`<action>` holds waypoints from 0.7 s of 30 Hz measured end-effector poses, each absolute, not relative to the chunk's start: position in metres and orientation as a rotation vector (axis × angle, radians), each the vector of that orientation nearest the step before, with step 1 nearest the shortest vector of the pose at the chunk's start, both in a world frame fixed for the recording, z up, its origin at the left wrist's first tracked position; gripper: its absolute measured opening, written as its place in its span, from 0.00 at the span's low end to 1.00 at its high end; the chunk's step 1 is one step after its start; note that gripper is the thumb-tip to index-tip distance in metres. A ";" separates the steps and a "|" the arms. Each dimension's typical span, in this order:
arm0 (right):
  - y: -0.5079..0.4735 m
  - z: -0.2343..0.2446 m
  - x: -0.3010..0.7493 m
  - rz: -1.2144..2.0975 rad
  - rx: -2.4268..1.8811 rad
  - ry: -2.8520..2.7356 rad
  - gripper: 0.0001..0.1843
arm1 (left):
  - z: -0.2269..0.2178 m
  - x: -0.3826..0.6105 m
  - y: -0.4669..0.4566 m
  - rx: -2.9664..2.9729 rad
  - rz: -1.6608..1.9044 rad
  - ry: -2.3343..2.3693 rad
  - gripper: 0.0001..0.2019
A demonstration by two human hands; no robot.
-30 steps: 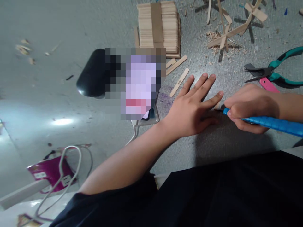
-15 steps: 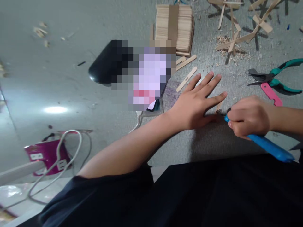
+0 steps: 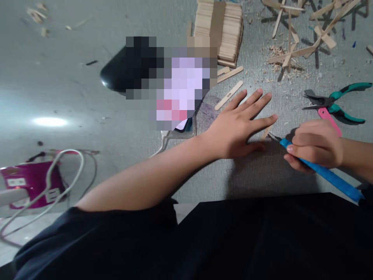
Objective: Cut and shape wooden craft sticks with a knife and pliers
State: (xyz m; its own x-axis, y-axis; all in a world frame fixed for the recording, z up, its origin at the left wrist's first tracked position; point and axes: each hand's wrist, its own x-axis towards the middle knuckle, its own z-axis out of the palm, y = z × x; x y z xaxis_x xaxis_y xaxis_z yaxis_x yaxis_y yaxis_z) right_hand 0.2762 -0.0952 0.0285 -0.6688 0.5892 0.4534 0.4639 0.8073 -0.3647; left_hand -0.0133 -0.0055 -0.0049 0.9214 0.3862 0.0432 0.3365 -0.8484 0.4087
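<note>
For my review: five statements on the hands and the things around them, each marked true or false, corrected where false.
1. The right hand holds a blue-handled tool. True.
2. The left hand is clenched into a fist. False: it is palm down, its fingers spread.
3. The blue-handled tool points toward a wooden piece near the left hand. True.
4. The pliers have red handles. False: they are green and black.
5. A brown band wraps the stack of sticks. True.

- Blue rod-shaped tool (image 3: 329, 173): in right hand (image 3: 316, 144)
- Green-black metal pliers (image 3: 326, 102): behind right hand
- Left hand (image 3: 237, 126): on grey textured tabletop (image 3: 256, 76)
- Rectangular pale-wood stick stack (image 3: 229, 31): behind left hand
</note>
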 end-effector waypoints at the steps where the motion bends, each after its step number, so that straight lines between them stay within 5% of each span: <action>1: -0.094 0.027 0.277 0.278 -0.742 -2.433 0.09 | -0.005 -0.013 -0.005 2.680 0.176 0.526 0.47; 8: -0.086 0.021 0.275 0.282 -0.729 -2.364 0.11 | -0.007 -0.012 -0.001 2.591 0.237 0.514 0.41; 14: -0.088 0.029 0.277 0.368 -0.692 -2.397 0.13 | -0.011 -0.011 0.003 2.416 0.417 0.587 0.18; 21: -0.090 0.028 0.274 0.290 -0.700 -2.349 0.11 | -0.021 -0.006 -0.014 2.493 1.016 0.654 0.06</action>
State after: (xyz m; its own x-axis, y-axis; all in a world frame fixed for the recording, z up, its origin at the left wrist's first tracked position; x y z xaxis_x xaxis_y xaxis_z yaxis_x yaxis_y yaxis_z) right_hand 0.2740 -0.0901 0.0276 -0.6383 0.5542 0.5342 0.4079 0.8321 -0.3759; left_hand -0.0061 -0.0136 -0.0210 0.6324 0.5433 0.5522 0.2771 -0.8243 0.4937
